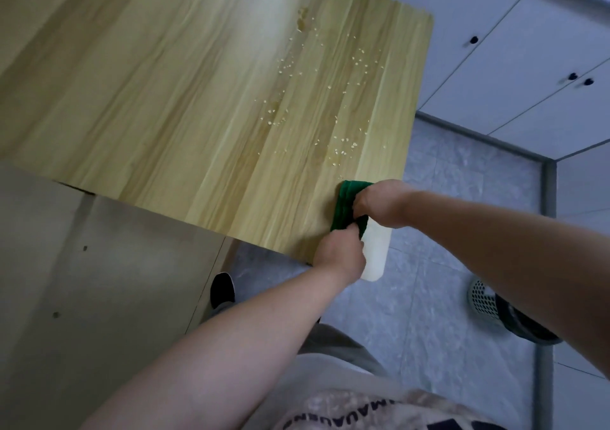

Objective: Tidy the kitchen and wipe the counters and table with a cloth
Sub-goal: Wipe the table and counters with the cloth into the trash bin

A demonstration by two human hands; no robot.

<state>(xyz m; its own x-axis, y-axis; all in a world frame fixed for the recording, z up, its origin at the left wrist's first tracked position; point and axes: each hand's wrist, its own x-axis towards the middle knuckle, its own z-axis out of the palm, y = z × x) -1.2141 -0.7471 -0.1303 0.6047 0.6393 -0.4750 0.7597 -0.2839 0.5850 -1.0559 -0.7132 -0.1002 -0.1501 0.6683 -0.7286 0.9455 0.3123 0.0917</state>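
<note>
A green cloth (346,203) lies folded at the near right corner of the light wooden table (198,99). My right hand (383,203) grips the cloth's far end from the right. My left hand (340,254) pinches its near end at the table edge. Pale crumbs (343,147) and a few damp stains are scattered over the right part of the tabletop, just beyond the cloth. The cloth's middle is partly hidden by my fingers.
White cabinet doors with black knobs (528,83) stand to the right of the table. A beige panel (99,281) sits below the table's near left edge. Grey tiled floor (429,264) lies underneath, with my shoes (221,289) on it.
</note>
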